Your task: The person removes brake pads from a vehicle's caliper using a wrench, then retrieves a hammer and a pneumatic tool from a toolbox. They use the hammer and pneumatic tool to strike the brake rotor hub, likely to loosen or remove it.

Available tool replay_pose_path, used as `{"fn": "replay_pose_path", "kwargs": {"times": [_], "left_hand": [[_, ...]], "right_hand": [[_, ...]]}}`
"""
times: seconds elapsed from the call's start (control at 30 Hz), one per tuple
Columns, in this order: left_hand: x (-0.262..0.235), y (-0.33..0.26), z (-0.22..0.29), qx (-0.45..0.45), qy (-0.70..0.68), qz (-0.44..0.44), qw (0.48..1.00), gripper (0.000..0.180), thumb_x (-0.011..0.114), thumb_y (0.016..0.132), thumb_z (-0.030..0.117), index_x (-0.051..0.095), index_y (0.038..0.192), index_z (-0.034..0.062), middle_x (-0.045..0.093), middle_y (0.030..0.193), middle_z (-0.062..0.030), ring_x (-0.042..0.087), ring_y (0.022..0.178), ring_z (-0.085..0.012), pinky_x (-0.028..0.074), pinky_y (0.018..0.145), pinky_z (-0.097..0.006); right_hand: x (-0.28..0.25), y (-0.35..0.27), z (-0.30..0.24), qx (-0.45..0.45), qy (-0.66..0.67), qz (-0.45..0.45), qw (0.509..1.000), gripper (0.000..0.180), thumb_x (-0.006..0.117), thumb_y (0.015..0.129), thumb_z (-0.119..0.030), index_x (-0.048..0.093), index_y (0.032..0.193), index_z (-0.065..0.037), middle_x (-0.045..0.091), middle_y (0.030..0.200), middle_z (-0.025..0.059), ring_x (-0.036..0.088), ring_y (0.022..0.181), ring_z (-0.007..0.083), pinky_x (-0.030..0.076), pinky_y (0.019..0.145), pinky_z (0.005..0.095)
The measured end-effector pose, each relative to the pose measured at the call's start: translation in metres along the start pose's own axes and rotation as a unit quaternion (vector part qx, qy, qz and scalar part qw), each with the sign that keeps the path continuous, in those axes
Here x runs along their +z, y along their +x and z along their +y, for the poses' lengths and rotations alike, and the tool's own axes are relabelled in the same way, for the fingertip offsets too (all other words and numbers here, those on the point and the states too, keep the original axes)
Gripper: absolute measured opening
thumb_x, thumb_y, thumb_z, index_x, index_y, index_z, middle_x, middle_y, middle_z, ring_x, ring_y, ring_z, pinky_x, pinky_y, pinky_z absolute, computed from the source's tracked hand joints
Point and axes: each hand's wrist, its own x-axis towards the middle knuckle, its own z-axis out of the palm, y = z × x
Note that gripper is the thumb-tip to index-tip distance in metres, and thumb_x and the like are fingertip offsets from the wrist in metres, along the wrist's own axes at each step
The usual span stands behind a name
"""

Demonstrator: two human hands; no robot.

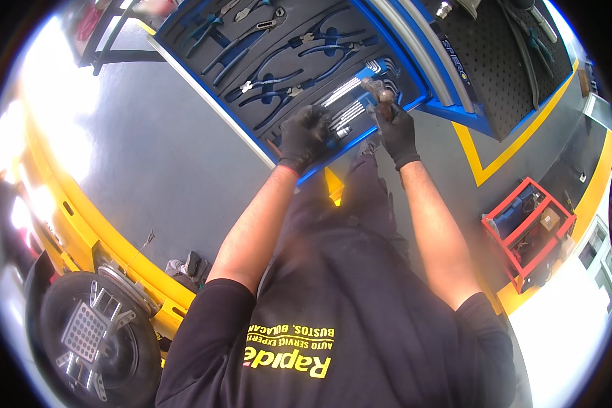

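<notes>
Right hand (396, 134) around half-hidden tool (385, 95)

The left hand (304, 138) and right hand (398, 136) wear black gloves; the tool (382, 94) at the right is brownish grey. A blue-rimmed drawer (355, 143) has dark blue pliers (232, 59) and silver hex keys (345, 91) in a bright blue holder (374, 70). The grey floor (163, 129) has yellow stripes (523, 141). The cart (547, 249) is red, the shirt (394, 306) black with yellow lettering (289, 360), the metal plate (85, 331) silver with a dark dotted grid.
</notes>
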Motion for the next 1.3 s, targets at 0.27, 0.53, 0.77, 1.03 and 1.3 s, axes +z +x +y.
{"fn": "replay_pose_path", "kwargs": {"times": [0.27,0.53,0.77,1.03,1.3], "left_hand": [[0.008,0.005,-0.002,-0.014,-0.019,0.005,1.0,0.014,0.068,0.086,0.017,0.067,0.093,0.005,0.069,0.08,-0.0113,0.065,0.07,-0.0226,0.05,0.068,-0.035],[0.016,-0.001,0.007,0.097,0.18,0.004,0.979,0.017,0.065,0.087,0.023,0.062,0.092,0.0066,0.068,0.086,-0.0165,0.066,0.081,-0.0373,0.051,0.073,-0.043],[0.032,-0.003,0.008,0.04,0.194,0.052,0.979,0.019,0.063,0.09,0.028,0.061,0.094,0.0088,0.067,0.089,-0.018,0.065,0.086,-0.0381,0.049,0.075,-0.046],[0.038,-0.011,-0.003,-0.041,0.062,0.084,0.994,0.02,0.061,0.093,0.025,0.063,0.095,0.005,0.068,0.081,-0.0119,0.063,0.072,-0.018,0.048,0.069,-0.032],[0.05,-0.015,-0.011,-0.005,0.09,0.156,0.984,0.026,0.055,0.095,0.027,0.059,0.083,0.0045,0.063,0.078,-0.0204,0.062,0.074,-0.0385,0.047,0.065,-0.042]], "right_hand": [[-0.003,0.009,-0.011,-0.016,-0.064,-0.036,0.997,0.034,0.067,0.084,-0.036,0.068,0.095,-0.004,0.068,0.087,0.0213,0.065,0.085,0.0395,0.051,0.073,0.0443],[0.003,0.009,0.005,-0.046,-0.064,-0.005,0.997,0.035,0.071,0.084,-0.034,0.067,0.103,-0.005,0.068,0.083,0.0192,0.067,0.079,0.0357,0.05,0.069,0.041],[0.003,0.012,0.006,-0.052,-0.078,-0.011,0.996,0.035,0.071,0.083,-0.035,0.069,0.101,-0.006,0.069,0.084,0.0193,0.068,0.08,0.0362,0.051,0.068,0.0413],[0.004,0.011,0.007,-0.055,-0.066,0.004,0.996,0.036,0.072,0.082,-0.036,0.069,0.1,-0.005,0.069,0.084,0.0201,0.068,0.082,0.0372,0.052,0.069,0.0417],[0.003,0.013,0.011,-0.066,-0.081,-0.001,0.995,0.035,0.07,0.083,-0.037,0.069,0.094,-0.004,0.068,0.08,0.0196,0.067,0.079,0.0369,0.051,0.067,0.0414]]}}
